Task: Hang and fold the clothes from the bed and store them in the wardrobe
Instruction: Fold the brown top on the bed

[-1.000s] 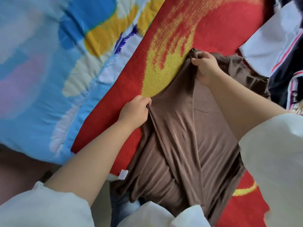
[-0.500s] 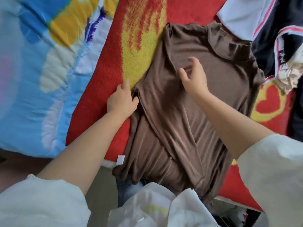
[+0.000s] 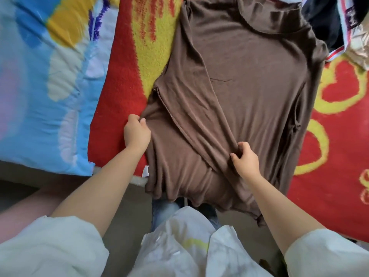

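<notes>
Shirt: brown long-sleeved top (image 3: 249,80) spread flat in the centre and upper middle of the frame, collar toward the top edge, hem hanging over the near edge of the bed at lower centre
Sleeve: one brown sleeve (image 3: 195,100) folded diagonally across the front of the top, running from the upper left shoulder down toward the lower right (its cuff end meets the right hand)
Left hand: left hand (image 3: 136,132) at centre left of the frame, fingers and thumb curled, pinching the top's side edge where it meets the blanket
Right hand: right hand (image 3: 246,159) at centre right, a little lower, thumb and fingers pinching a bunched fold of the sleeve fabric
Arms: both forearms bare, reaching up from the bottom corners, loose white sleeves (image 3: 50,246) pushed back near the elbows
Blanket: red fleece blanket (image 3: 329,186) with yellow heart outlines and a yellow patch, directly under the top, filling the right side and upper middle
Quilt: blue quilt (image 3: 40,86) with yellow, white and purple shapes, at the left of the frame, beside the red blanket
Other clothes: dark garment (image 3: 323,23) with red and white striped trim, at the upper right corner, just beside the top's collar
Legs: blue jeans (image 3: 165,206) at bottom centre, below the hanging hem
</notes>
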Tool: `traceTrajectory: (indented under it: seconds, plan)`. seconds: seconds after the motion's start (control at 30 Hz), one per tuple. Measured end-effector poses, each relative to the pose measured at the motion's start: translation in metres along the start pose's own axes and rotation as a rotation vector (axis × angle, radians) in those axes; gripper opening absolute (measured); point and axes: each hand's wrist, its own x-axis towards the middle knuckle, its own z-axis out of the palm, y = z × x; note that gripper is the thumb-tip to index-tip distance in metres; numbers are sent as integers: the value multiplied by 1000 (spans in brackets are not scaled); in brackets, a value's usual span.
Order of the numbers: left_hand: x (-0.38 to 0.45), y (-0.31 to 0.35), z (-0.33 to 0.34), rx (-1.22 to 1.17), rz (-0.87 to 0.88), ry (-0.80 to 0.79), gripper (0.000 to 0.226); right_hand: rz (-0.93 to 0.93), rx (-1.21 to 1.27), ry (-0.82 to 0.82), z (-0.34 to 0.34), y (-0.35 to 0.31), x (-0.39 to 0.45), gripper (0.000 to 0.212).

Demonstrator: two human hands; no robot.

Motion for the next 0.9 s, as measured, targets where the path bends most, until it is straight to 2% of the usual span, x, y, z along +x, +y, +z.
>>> traceTrajectory:
  seconds: [0.17, 0.3, 0.37, 0.47, 0.53, 0.6, 0.7, 0.8, 0.9]
  plan:
    - [3, -6, -4, 103, 87, -27, 32, -16, -4, -9, 0, 3, -1, 40]
    - [-9, -3, 3, 144, 68, -70, 38, -18, 5, 35, 5, 13, -13, 47]
    - [-21, -8, 7, 109, 44, -108, 37, 55, 5, 42, 9, 26, -25, 48]
    - [-41, -24, 10, 62, -19, -205, 27, 241, -6, 22, 15, 48, -42, 48]
    - [-51, -38, 12, -35, -61, -292, 37, 327, -34, 15, 20, 62, -53, 48]
    - [-61, -58, 12, -169, -160, -415, 36, 373, -40, 9, 26, 74, -62, 45]
    - [-77, -87, 13, -227, -250, -556, 10, 369, 11, -7, 31, 83, -69, 32]
    - [-90, -116, 12, -284, -263, -495, 30, 357, 100, 30, 33, 91, -73, 23]
    - [-90, -131, 6, -277, -209, -327, 32, 417, 280, 51, 30, 103, -68, 27]
